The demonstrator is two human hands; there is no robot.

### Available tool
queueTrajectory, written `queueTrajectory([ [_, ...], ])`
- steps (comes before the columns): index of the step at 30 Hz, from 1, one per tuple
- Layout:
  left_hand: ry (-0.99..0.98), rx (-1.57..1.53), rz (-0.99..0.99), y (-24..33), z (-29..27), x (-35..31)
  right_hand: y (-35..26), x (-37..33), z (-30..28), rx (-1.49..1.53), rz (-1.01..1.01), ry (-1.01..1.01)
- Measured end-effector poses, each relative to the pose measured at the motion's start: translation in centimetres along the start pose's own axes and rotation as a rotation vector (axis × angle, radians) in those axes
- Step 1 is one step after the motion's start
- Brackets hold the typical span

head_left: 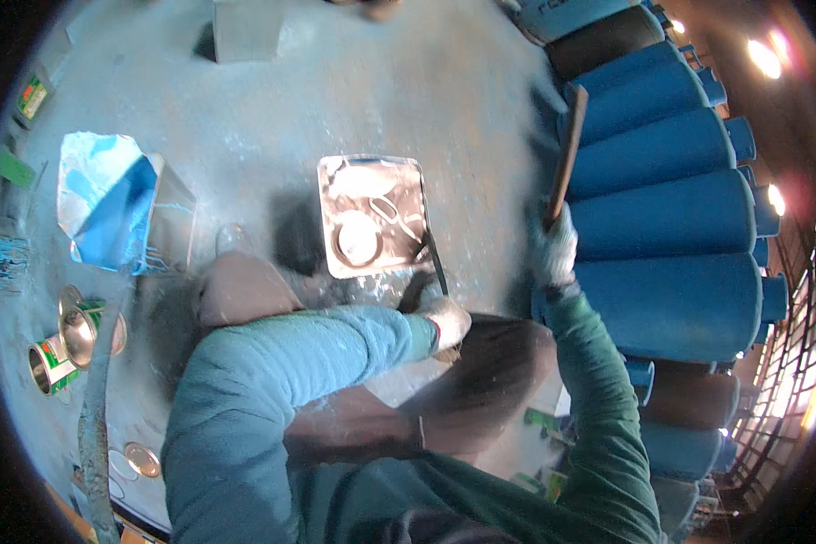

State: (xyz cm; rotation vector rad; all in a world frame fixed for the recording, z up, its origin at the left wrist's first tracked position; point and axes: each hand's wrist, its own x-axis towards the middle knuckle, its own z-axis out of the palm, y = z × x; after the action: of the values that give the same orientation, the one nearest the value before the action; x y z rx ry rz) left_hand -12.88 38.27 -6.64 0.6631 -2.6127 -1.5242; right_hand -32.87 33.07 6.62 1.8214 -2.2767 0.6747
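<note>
"What's nearest?"
"The left hand [446, 324], below and right of the square tin [368, 205]. Its fingers are wrapped round a dark bar [438, 263] that reaches the tin's right edge."
"And the right hand [556, 252]?"
"Farther right of the tin, fingers curled round a wooden stick [568, 150]."
"The tin itself?"
"On the floor [490, 136], between a blue-stained box [172, 222] and blue cylinders [657, 222]."
</note>
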Motion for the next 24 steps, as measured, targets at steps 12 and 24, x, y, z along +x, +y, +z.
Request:
queueTrajectory([
  [12, 0.142, -1.031, -0.545, -1.6, -0.8, -3.4, -2.0, -6.2, -0.4, -0.192, 0.184, -0.311],
  [24, 0.112, -1.126, -0.532, 1.1, -7.6, -11.1, 1.3, -10.1, 10.9, 0.338, 0.694, -0.277],
])
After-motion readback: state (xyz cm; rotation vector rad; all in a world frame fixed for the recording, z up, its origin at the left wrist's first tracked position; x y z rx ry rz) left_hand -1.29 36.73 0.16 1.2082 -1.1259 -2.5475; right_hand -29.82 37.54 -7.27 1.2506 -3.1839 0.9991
